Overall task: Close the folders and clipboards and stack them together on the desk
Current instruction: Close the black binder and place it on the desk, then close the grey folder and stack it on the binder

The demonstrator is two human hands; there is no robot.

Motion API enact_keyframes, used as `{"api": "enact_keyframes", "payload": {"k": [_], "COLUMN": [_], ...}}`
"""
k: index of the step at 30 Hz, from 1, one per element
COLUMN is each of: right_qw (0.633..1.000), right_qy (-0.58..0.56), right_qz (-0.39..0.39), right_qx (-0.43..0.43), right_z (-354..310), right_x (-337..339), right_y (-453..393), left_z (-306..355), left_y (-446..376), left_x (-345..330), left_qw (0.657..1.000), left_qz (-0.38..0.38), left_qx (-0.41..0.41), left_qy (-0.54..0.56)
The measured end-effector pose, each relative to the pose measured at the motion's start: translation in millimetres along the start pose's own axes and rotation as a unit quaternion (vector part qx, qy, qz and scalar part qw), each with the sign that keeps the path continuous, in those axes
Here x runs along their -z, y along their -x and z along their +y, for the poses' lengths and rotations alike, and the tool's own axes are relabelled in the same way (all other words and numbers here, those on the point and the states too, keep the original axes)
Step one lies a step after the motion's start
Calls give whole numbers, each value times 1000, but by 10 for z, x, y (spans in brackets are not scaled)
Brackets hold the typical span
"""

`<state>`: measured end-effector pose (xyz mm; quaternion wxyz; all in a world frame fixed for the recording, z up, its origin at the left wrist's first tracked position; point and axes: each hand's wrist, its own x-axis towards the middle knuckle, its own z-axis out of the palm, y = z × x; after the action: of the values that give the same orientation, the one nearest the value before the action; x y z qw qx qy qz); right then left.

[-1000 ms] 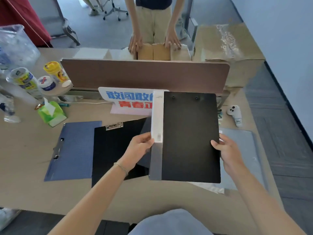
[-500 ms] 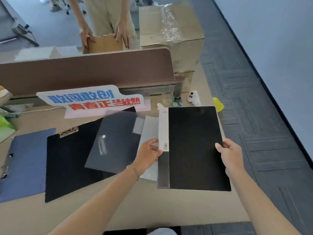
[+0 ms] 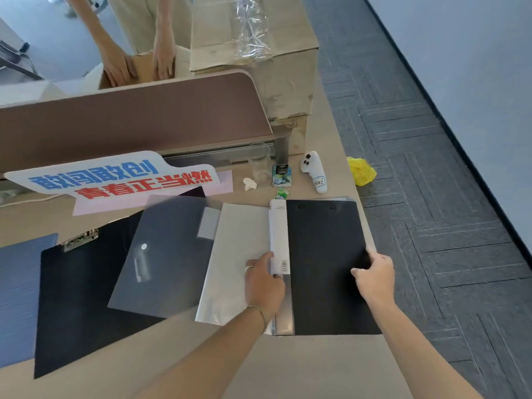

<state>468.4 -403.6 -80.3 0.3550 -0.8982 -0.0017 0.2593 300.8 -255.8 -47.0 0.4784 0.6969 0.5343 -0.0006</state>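
— Since a moment ago, has the black folder come down?

— Yes, it has been lowered from mid-air to the right end of the surface, by the edge. It is a flat matte rectangle with a grey translucent spine and a white label strip.

— And the hands?

— Left hand grips the spine edge, thumb on the label strip, fingers curled under. Right hand pinches the right edge, thumb on the cover.

— What lies beside it?

— A pale translucent sheet touches its left side; a smoky grey plastic folder with a round snap lies tilted over the sheet and over a black clipboard with a metal clip. A blue clipboard, textured, sits at the far left.

— Behind?

— A white sign with blue and red characters, a clear glass, a white controller, and a brown divider panel.
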Motion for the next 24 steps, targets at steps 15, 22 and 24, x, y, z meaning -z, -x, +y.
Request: {"api": "enact_keyframes", "payload": {"k": [15, 22, 24], "right_qw": [996, 989, 988], "right_qy": [62, 109, 97], "right_qz": [-35, -46, -46], "right_qx": [60, 83, 111], "right_z": [-120, -352, -547], "right_x": [33, -159, -289], "right_y": [-69, 195, 361], "left_z": [32, -1, -61], "left_y": [-84, -80, -101], "left_x": [-214, 129, 402], "left_qw": [991, 985, 982], "left_qz": [-42, -38, -24], "left_qx": [65, 76, 93], "left_qy": [111, 147, 163]}}
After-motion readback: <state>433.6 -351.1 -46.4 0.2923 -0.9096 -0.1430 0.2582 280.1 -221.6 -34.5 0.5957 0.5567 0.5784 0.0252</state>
